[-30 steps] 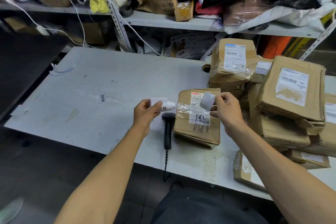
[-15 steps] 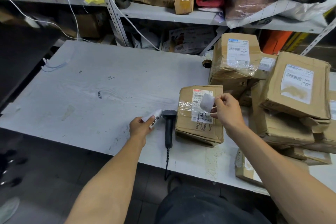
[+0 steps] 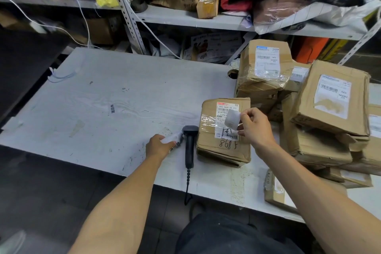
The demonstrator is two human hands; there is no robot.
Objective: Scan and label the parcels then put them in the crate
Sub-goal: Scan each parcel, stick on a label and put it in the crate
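Observation:
A brown cardboard parcel point(image 3: 208, 140) with a shipping label and handwritten digits lies on the grey table point(image 3: 115, 105). My right hand point(image 3: 254, 128) hovers over it and pinches a small white sticker point(image 3: 232, 119) by its edge. A black handheld scanner point(image 3: 189, 145) lies on the table just left of the parcel, its cord hanging over the front edge. My left hand point(image 3: 159, 146) sits low on the table left of the scanner and holds a strip of white labels point(image 3: 175, 140) printed with black characters. No crate is in view.
Several more taped cardboard parcels point(image 3: 329, 105) are piled at the right of the table, and one flat parcel point(image 3: 276, 192) lies at the front edge. A metal shelf point(image 3: 185, 18) crammed with boxes and bags runs behind. White cables point(image 3: 61, 74) trail at the back left.
My left hand has lowered the label strip from in front of me down to the table beside the scanner. My right hand keeps holding the sticker above the parcel.

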